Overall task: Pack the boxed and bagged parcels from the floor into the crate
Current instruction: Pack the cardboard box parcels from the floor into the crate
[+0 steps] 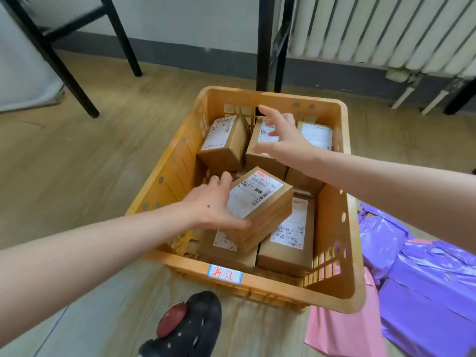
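Left hand (213, 202) grips a tilted box (260, 202) atop other boxes (286, 246) in the crate (270, 284) while the right hand (280, 135) hovers spread; perched unevenly, it may slide.

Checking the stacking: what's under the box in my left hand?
The tilted box, gripped by the left hand, rests across two flat boxes: a near-left box and a near-right box. Both labels are partly covered, and anything below them is hidden.
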`<move>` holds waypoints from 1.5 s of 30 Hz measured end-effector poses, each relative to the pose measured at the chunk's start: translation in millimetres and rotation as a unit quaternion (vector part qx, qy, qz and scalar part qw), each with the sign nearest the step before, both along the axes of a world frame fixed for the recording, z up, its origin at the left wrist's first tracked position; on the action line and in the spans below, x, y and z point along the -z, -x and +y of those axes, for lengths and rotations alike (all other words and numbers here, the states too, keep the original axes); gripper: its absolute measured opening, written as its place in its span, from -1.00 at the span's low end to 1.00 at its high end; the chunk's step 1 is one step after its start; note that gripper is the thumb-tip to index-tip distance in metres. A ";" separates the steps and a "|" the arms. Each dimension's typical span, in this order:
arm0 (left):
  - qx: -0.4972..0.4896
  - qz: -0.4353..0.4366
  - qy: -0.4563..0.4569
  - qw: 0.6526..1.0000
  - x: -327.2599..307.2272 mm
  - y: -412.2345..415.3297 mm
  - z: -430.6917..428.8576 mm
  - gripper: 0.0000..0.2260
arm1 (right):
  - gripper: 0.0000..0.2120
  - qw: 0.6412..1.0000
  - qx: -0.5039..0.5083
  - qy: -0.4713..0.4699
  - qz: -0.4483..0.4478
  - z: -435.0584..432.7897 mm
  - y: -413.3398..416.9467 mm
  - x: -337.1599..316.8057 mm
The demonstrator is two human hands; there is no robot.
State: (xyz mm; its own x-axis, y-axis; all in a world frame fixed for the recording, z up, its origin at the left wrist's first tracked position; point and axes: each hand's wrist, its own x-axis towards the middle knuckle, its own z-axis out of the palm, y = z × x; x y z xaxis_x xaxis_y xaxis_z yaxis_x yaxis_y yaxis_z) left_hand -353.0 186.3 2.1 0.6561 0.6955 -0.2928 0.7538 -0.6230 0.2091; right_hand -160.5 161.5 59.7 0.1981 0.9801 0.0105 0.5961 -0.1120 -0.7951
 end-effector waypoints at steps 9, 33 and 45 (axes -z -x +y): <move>-0.063 -0.017 0.118 0.991 19.0 -63.8 -46.0 -0.14 | -0.29 0.996 -0.025 0.085 0.027 -11.8 -14.2 22.8; 0.014 -0.221 -0.055 0.974 -2.2 -127.7 -47.7 -0.57 | -0.46 0.998 0.027 -0.026 -0.056 -64.0 -77.4 4.8; 0.027 -0.419 0.032 0.907 -66.1 -212.6 -73.3 -0.81 | -0.88 0.982 0.109 -0.086 -0.129 -114.3 -144.7 -14.0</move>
